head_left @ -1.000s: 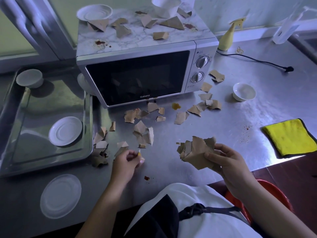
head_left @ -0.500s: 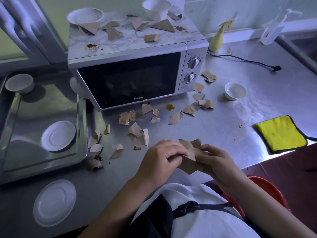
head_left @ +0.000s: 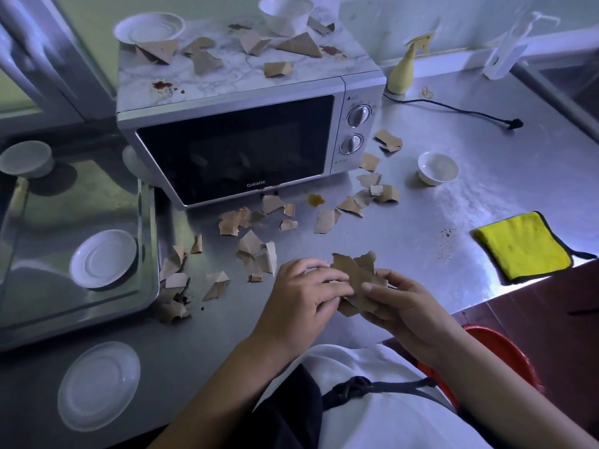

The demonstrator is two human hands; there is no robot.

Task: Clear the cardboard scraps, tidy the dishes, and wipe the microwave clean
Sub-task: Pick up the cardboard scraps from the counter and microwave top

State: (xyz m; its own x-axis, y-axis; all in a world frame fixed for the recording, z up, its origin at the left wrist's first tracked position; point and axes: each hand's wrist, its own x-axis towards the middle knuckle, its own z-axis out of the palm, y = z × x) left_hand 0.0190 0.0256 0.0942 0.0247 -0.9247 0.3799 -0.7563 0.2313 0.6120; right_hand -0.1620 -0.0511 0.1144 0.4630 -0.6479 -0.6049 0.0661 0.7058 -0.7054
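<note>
A steel worktop [head_left: 421,228] carries a microwave [head_left: 246,124] littered with cardboard scraps [head_left: 249,251]. Both hands, left [head_left: 301,303] and right [head_left: 398,306], pinch a bundle of scraps [head_left: 356,277] above the front edge; it looks light, stiff and crumbly, best gathered by its edges.

A kitchen: a microwave [head_left: 246,124] stands at upper centre on a steel counter [head_left: 453,202], a metal tray [head_left: 142,254] with a saucer [head_left: 103,258] at left, a sink edge [head_left: 564,79] upper right.

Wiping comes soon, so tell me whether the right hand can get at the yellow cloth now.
Probably not yet: the right hand holds the cardboard bundle together with the left hand. The counter toward the yellow cloth looks bare.
</note>
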